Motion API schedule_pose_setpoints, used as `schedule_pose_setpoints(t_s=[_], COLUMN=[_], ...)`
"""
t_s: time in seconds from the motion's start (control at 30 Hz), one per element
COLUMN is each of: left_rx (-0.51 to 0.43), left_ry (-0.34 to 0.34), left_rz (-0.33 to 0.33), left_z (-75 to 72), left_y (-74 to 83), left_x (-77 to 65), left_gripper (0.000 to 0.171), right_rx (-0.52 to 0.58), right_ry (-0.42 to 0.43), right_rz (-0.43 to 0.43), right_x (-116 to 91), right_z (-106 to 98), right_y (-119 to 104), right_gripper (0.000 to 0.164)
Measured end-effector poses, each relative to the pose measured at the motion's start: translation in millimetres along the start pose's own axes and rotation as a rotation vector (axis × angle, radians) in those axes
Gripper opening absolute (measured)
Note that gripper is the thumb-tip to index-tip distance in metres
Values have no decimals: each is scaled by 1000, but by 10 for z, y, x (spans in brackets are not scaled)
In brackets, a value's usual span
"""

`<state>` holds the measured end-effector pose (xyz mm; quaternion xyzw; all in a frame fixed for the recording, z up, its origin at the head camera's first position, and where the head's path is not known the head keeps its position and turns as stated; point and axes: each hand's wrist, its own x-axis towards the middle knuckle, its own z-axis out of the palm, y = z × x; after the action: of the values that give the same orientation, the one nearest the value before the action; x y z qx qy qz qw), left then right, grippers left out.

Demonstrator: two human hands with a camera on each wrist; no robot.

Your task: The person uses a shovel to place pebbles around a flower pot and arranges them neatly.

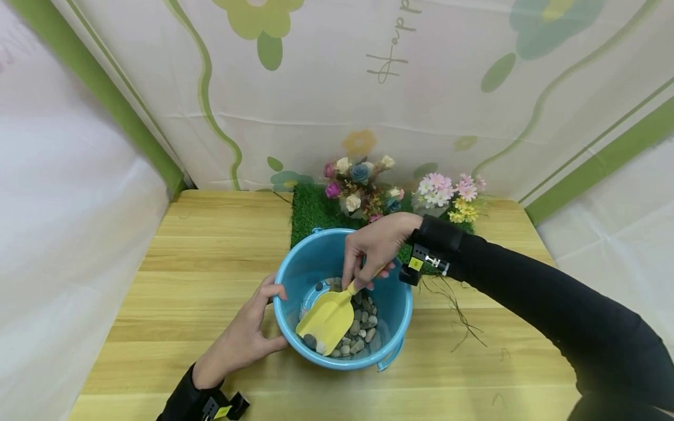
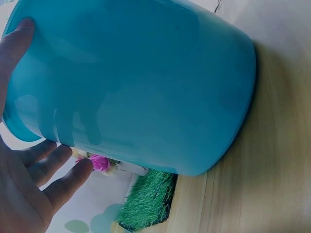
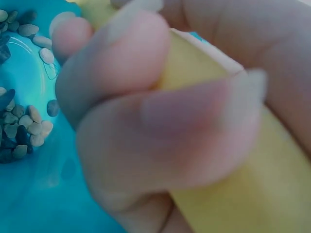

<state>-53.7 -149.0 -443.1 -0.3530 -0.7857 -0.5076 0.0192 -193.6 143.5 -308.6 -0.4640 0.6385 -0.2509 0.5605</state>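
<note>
A light-blue bucket (image 1: 397,304) stands on the wooden table with pebbles (image 1: 363,327) across its bottom. My left hand (image 1: 244,336) holds the bucket's left side, a finger hooked over the rim and the thumb against the outer wall. In the left wrist view this hand (image 2: 26,187) lies along the blue wall (image 2: 136,87). My right hand (image 1: 379,245) reaches over the far rim and grips the handle of a yellow toy shovel (image 1: 329,318). The shovel's blade tilts down inside the bucket, a couple of pebbles at its tip. Curled fingers wrap the handle (image 3: 252,189) in the right wrist view.
Behind the bucket lies a green artificial grass mat (image 1: 310,207) bearing mixed roses (image 1: 360,172) and pink and yellow flowers (image 1: 447,190). Thin dark strands (image 1: 458,310) lie on the table (image 1: 210,251) at the right. A patterned curtain (image 1: 326,88) hangs at the back.
</note>
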Motion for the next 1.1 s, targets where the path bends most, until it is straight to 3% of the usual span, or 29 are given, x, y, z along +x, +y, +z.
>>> schedule_pose_setpoints(t_s=[0.47, 0.9, 1.1], left_rx=[-12, -16, -20], left_ry=[-1, -8, -6], left_rz=[4, 1, -1], left_z=[-4, -8, -8], left_y=[17, 12, 16], left_x=[22, 12, 10], left_gripper=[67, 69, 66], right_rx=[113, 86, 65], right_ry=[50, 156, 242], right_rz=[-90, -88, -36], right_x=[-226, -558, -793], right_z=[53, 37, -39], right_y=[162, 118, 52], right_gripper=[30, 30, 29])
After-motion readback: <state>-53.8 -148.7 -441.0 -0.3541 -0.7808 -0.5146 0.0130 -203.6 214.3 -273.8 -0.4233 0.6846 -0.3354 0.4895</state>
